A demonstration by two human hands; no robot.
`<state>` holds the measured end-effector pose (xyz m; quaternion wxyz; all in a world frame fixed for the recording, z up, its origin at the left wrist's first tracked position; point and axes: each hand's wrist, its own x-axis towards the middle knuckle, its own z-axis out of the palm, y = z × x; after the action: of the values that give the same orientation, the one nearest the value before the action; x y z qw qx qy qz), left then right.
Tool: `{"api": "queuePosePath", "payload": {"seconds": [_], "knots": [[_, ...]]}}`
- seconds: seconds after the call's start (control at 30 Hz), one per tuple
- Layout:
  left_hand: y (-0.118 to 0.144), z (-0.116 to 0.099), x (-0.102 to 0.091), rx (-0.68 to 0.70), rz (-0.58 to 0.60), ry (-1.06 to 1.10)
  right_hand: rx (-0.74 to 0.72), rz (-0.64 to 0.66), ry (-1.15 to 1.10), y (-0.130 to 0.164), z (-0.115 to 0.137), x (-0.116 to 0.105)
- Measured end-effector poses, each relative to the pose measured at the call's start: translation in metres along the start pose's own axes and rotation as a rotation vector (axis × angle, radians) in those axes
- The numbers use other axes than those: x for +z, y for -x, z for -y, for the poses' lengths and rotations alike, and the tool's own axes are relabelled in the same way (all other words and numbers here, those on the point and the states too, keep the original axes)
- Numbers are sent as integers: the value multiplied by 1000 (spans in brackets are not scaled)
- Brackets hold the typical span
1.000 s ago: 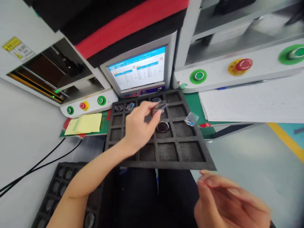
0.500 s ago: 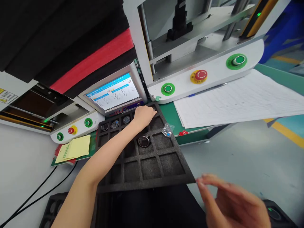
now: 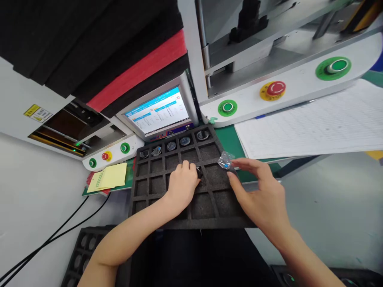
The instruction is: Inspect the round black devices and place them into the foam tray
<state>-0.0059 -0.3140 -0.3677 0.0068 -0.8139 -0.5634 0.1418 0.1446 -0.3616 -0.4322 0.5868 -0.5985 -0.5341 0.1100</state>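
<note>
A black foam tray [image 3: 209, 221] with square compartments lies in front of me. My left hand [image 3: 183, 184] is closed over a middle compartment, its fingers around a dark round watch [image 3: 199, 172] that is mostly hidden under them. My right hand [image 3: 261, 193] is at the tray's right edge, thumb and fingers apart. Its fingertips are beside a small clear plastic bag [image 3: 225, 160] with something blue in it; whether they touch is unclear. Several round watch faces fill the far row, among them one [image 3: 202, 135] in the far right corner and one [image 3: 185, 141] beside it.
Behind the tray stands a screen [image 3: 160, 111]. A press machine has green buttons [image 3: 228, 107] and a red stop button [image 3: 275, 88]. Printed sheets [image 3: 311, 123] lie at right, yellow paper [image 3: 111, 176] at left. Black and red foam [image 3: 140, 71] is stacked above.
My left hand has drawn back from the far right corner compartment, where a watch face now shows, onto the middle watch. My right hand has risen from below the tray to the plastic bag.
</note>
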Motion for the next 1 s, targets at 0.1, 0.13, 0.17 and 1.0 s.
{"api": "queuePosePath", "payload": {"seconds": [0.1, 0.13, 0.17, 1.0], "knots": [[3, 17, -7, -21, -40, 351, 19, -14, -27, 16, 17, -19], [9, 25, -10, -33, -34, 578, 48, -18, -55, 21, 23, -26], [17, 33, -12, -35, -3, 841, 84, -13, -97, 26, 30, -33], [178, 41, 32, 288, -255, 1272, 131, 382, -633, 98, 117, -35]]}}
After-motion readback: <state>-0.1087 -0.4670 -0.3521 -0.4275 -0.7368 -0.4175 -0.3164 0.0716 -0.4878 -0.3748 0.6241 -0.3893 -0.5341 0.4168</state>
